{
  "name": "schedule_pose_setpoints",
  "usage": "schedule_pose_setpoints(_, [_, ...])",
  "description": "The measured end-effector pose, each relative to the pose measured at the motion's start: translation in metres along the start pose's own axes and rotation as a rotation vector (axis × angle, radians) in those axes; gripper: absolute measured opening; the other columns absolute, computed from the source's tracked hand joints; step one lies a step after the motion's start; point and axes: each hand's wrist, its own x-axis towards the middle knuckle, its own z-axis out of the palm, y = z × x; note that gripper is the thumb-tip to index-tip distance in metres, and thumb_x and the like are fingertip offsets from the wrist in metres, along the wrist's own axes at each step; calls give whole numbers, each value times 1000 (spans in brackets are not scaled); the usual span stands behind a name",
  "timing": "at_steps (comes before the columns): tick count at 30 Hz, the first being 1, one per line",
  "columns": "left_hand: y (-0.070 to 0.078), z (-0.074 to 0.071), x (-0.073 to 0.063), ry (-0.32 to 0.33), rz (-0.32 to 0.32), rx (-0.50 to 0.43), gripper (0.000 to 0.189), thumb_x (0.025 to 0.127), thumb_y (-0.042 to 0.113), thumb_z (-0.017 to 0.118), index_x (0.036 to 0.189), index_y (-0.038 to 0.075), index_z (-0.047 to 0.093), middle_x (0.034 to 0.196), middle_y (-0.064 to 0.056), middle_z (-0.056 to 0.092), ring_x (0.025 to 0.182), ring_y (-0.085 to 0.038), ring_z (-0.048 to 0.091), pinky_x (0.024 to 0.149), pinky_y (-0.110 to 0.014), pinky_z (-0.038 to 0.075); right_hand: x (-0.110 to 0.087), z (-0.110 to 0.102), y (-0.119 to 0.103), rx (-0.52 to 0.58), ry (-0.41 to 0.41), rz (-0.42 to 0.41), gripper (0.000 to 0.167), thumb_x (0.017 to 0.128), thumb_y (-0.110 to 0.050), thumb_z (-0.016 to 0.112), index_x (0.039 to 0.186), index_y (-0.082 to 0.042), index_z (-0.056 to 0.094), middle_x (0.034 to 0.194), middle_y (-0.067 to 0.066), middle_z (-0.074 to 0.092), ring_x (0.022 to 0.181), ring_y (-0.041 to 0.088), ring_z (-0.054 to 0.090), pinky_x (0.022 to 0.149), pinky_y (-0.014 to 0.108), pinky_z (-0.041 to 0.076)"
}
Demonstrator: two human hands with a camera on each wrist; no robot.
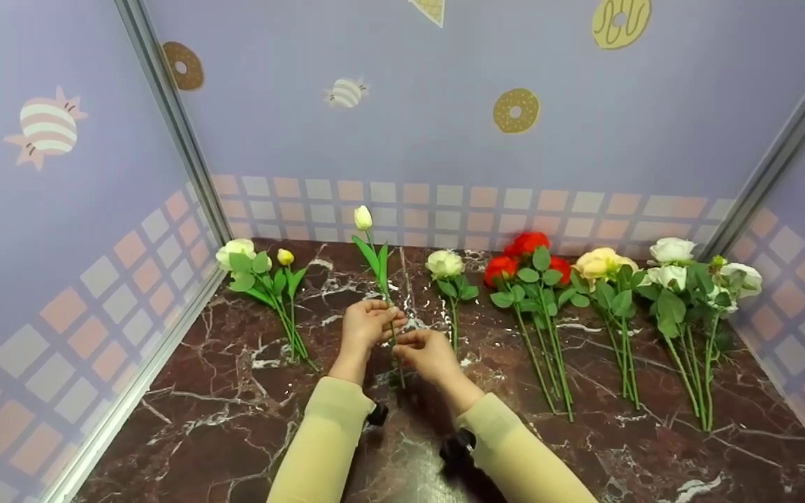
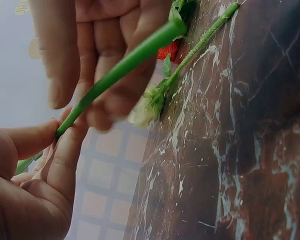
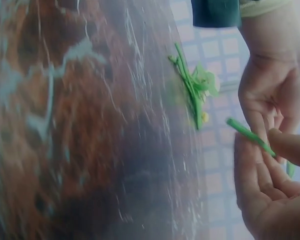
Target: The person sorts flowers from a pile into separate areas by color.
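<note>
A white tulip [image 1: 363,218] with long green leaves stands nearly upright over the table. My left hand [image 1: 369,325] pinches its stem between thumb and fingers. Just below, my right hand [image 1: 429,355] is at the lower stem. Its fingers lie behind the stem [image 2: 127,65] in the left wrist view, loosely bent, with the thumb apart from them. In the right wrist view the cut end of the stem [image 3: 238,127] sticks out past the right fingers [image 3: 247,172].
White and yellow flowers [image 1: 236,255] lie at the left. To the right lie a pale green-white flower [image 1: 444,264], red flowers [image 1: 528,244], peach flowers [image 1: 602,264] and white roses [image 1: 672,250]. Patterned panels [image 1: 402,126] enclose the dark marble table [image 1: 235,433].
</note>
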Motion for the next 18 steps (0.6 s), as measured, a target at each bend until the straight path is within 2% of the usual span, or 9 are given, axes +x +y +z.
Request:
schedule_pose_setpoints(3, [0,-1,2,-1,14,-11,22,97,-7,64,116,-16,59,99,-27,76,78,-20,77,88,-45,65,0,5,-1,47,8,13,19,92,1,72,107,13,71,96,27,76,71,17,73,69,33,66])
schedule_pose_setpoints(6, [-1,-3,4,-2,18,-16,24,96,-7,65,117,-17,58,99,-28,76,76,-19,77,89,-46,64,2,8,-3,124,-3,62,20,93,3,71,109,14,70,97,28,76,71,21,76,69,33,66])
schedule_pose_setpoints(10, [-1,-12,8,24,11,11,29,96,-2,68,120,-17,60,105,-33,74,80,-27,79,86,-44,65,7,10,-3,187,-6,128,21,93,4,70,111,15,68,97,27,75,69,16,74,68,29,66])
schedule_pose_setpoints(14, [-2,-30,16,88,23,91,29,97,1,69,119,-17,63,107,-35,73,83,-30,79,80,-42,67,14,12,-1,226,15,173,23,93,6,69,112,18,66,96,24,75,65,12,71,68,28,66])
schedule_pose_setpoints(16, [-2,-41,20,129,38,173,29,97,3,69,119,-16,64,108,-34,73,86,-33,79,79,-41,67,17,12,1,238,25,191,24,93,7,69,113,19,64,96,24,75,64,12,71,69,29,66])
schedule_pose_setpoints(18, [-2,-53,25,182,56,304,29,98,7,70,118,-13,67,109,-31,74,91,-35,78,78,-40,67,20,13,5,252,37,217,24,93,9,68,114,20,63,95,23,75,63,12,70,70,29,66])
